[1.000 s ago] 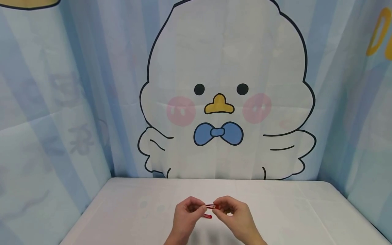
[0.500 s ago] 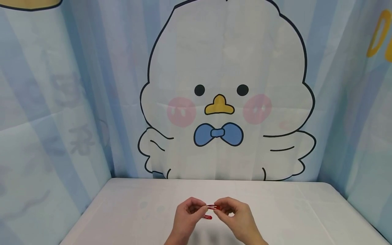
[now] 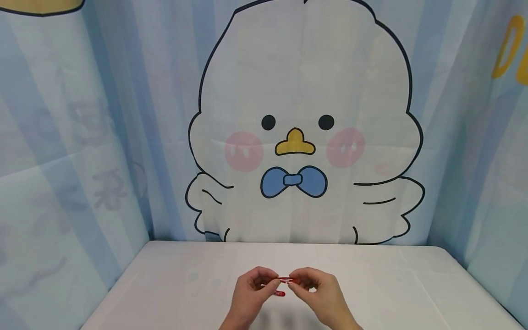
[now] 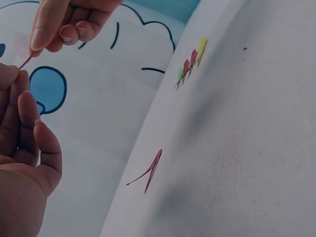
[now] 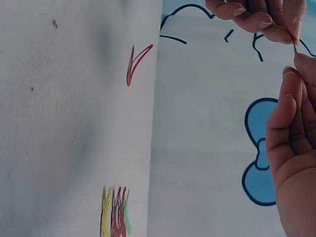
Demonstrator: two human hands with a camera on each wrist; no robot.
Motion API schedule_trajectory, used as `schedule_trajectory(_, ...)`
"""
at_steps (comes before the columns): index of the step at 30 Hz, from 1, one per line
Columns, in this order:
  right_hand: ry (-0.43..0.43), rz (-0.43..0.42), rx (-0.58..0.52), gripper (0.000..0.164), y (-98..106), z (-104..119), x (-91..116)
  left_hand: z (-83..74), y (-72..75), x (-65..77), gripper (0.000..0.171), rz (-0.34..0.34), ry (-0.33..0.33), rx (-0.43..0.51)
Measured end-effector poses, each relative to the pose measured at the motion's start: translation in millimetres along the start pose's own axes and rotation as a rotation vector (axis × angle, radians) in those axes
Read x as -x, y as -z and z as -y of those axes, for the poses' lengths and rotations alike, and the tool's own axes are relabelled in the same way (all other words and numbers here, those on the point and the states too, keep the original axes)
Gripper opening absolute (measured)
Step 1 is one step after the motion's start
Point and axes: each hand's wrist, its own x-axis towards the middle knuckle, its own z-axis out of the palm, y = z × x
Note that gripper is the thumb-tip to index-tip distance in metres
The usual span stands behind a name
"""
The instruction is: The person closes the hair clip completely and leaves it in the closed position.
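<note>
Above the white table, a red snap hair clip (image 3: pixel 285 280) is stretched between both hands. My left hand (image 3: pixel 252 293) pinches one end between thumb and fingertips. The other end is pinched by my right hand (image 3: pixel 321 294). In both wrist views the held clip shows only as a thin edge between the fingertips. A second red snap clip (image 4: pixel 153 170) lies on the table below the hands, its parts sprung apart in a V. In the head view, the left hand partly covers that second clip (image 3: pixel 280 294).
A row of several snap clips (image 5: pixel 116 212), yellow, red and green, lies side by side on the white table (image 3: pixel 185 279); the head view does not show them. A curtain (image 3: pixel 301 206) printed with a cartoon bird stands behind the table, with more curtain at both sides.
Both hands keep their pinch on the red hair clip and have hardly moved. The held clip looks slightly narrower than before. The whole head view has shifted a little.
</note>
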Motion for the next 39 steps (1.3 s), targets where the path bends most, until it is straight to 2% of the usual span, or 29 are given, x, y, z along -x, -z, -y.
schedule_trajectory(10, 0.028, 0.034, 0.007, 0.013, 5.8, -1.0, -1.0, -1.8, 2.5, -2.4, 0.021, 0.049, -0.025, -0.049)
schedule_trajectory(16, -0.003, 0.049, 0.011, 0.015, 11.9, -0.7, -3.0, -1.4, 4.2, -5.0, 0.019, 0.049, -0.022, -0.090)
schedule_trajectory(22, -0.019, 0.052, 0.019, 0.015, 17.4, -1.6, -3.2, -0.7, 7.9, -8.6, 0.018, 0.046, -0.047, -0.137)
schedule_trajectory(27, -0.028, 0.041, 0.036, 0.015, 22.7, -4.9, -2.6, -2.1, 12.8, -11.8, 0.020, 0.045, -0.069, -0.193)
schedule_trajectory(34, -0.107, 0.044, 0.051, 0.015, 31.2, -11.4, -0.7, -2.6, 22.8, -15.8, 0.024, 0.063, -0.086, -0.256)
schedule_trajectory(39, -0.084, 0.063, 0.050, 0.015, 38.2, -14.4, 1.5, -0.8, 29.4, -19.8, 0.026, 0.098, -0.077, -0.295)
